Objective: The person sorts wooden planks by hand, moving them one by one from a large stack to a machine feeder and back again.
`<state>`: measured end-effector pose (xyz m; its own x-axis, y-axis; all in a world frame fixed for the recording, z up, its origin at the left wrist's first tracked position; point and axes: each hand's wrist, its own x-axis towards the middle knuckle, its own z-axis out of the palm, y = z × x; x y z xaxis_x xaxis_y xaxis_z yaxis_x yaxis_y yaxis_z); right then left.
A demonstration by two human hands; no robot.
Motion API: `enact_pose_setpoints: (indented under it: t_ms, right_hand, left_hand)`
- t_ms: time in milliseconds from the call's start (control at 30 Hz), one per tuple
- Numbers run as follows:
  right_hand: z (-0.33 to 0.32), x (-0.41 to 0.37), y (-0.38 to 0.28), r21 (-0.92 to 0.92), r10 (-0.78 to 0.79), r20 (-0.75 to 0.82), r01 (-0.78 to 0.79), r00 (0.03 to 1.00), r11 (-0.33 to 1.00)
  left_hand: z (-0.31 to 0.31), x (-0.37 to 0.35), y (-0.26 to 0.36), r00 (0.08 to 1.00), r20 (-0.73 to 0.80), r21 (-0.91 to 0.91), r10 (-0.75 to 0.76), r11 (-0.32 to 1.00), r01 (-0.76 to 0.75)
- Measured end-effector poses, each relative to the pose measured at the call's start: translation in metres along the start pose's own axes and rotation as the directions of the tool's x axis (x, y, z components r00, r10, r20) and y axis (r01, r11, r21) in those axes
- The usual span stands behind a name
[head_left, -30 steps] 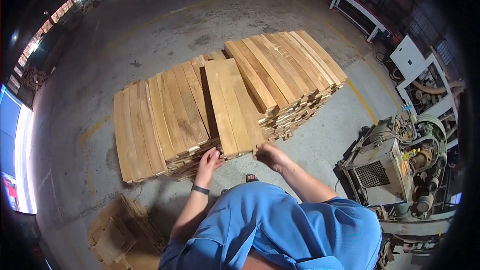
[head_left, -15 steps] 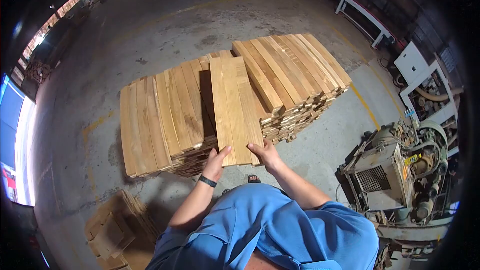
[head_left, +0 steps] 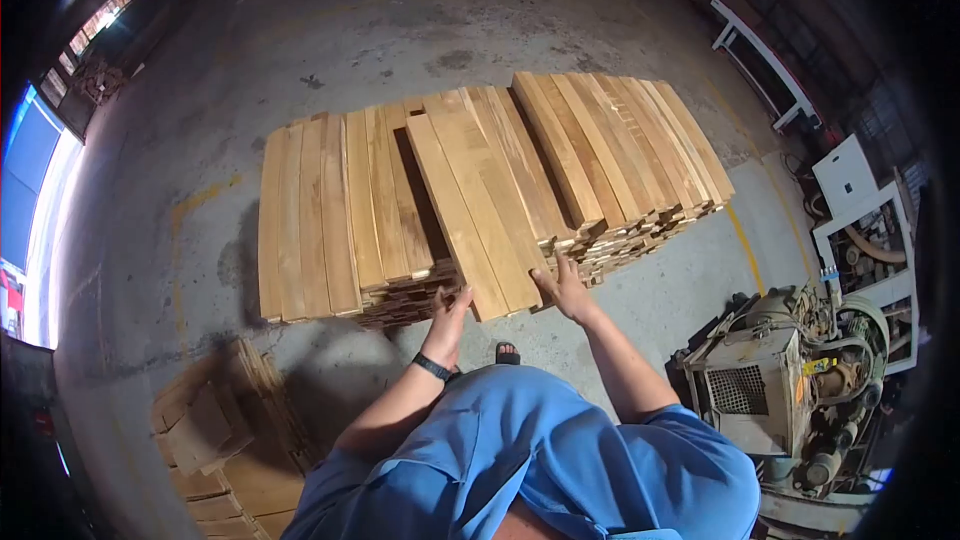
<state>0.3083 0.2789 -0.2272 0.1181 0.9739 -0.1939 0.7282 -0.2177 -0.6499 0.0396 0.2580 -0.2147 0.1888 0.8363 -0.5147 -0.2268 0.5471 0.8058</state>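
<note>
Long wooden planks [head_left: 310, 210] lie side by side on a large layered stack, higher at its right part [head_left: 630, 140]. A few planks placed together [head_left: 475, 215] rest slightly tilted on the middle of the stack, their near ends toward me. My left hand [head_left: 448, 325] is at the near left corner of these planks, fingers apart, thumb by the edge. My right hand [head_left: 568, 290] is at their near right edge, its fingers apart and the thumb against the wood. A dark band is on my left wrist.
Flat brown boards [head_left: 225, 430] lie on the floor at the lower left. A machine [head_left: 755, 380] with a grille and hoses stands at the right. Behind it is a white-framed unit [head_left: 870, 240]. A long white-edged bench [head_left: 765, 60] stands at the upper right.
The held planks have turned, their near ends now further right relative to the stack. My fingers have loosened from their edges. The view has shifted, and the stack appears further right.
</note>
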Motion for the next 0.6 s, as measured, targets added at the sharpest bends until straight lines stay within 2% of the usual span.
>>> enact_pose_setpoints:
  t_ms: [67, 100, 167, 267, 367, 467, 500, 533, 600]
  right_hand:
    - [0.005, 0.005, 0.013, 0.054, -0.010, 0.077, 0.005, 0.997, 0.999]
    - [0.003, 0.002, 0.006, 0.227, 0.058, 0.212, -0.106, 0.976, 0.968]
    - [-0.012, 0.004, -0.015, 0.490, 0.098, 0.475, -0.356, 0.874, 0.796]
    - [0.010, 0.012, -0.012, 0.736, 0.016, 0.478, -0.410, 0.878, 0.539]
    - [0.029, 0.017, -0.018, 0.792, 0.038, 0.396, -0.362, 0.917, 0.491]
    - [0.030, 0.005, -0.039, 0.736, 0.059, 0.354, -0.317, 0.933, 0.598]
    - [0.032, 0.006, -0.039, 0.663, 0.091, 0.326, -0.296, 0.941, 0.688]
    - [0.035, 0.006, -0.039, 0.578, 0.122, 0.298, -0.280, 0.947, 0.766]
    - [0.033, -0.003, -0.044, 0.236, 0.141, 0.129, -0.168, 0.982, 0.957]
  left_hand:
    - [-0.010, -0.003, -0.001, 0.996, -0.035, -0.047, -0.084, 0.995, 0.083]
    - [-0.014, -0.001, -0.008, 0.995, -0.014, -0.071, -0.098, 0.993, 0.097]
    - [-0.017, 0.016, -0.018, 0.994, 0.036, -0.123, -0.106, 0.986, 0.110]
    - [-0.007, 0.024, -0.006, 0.995, 0.053, -0.186, -0.079, 0.979, 0.088]
    - [-0.010, 0.053, -0.017, 0.998, 0.021, -0.208, 0.058, 0.977, -0.052]
    - [-0.011, 0.057, -0.014, 0.998, -0.054, -0.219, 0.034, 0.975, -0.045]
    - [-0.012, 0.052, -0.010, 0.999, -0.030, -0.206, 0.037, 0.978, -0.042]
    - [-0.015, 0.045, -0.007, 0.999, -0.006, -0.191, 0.041, 0.981, -0.041]
    - [-0.018, 0.038, -0.006, 0.999, 0.006, -0.168, 0.036, 0.985, -0.035]
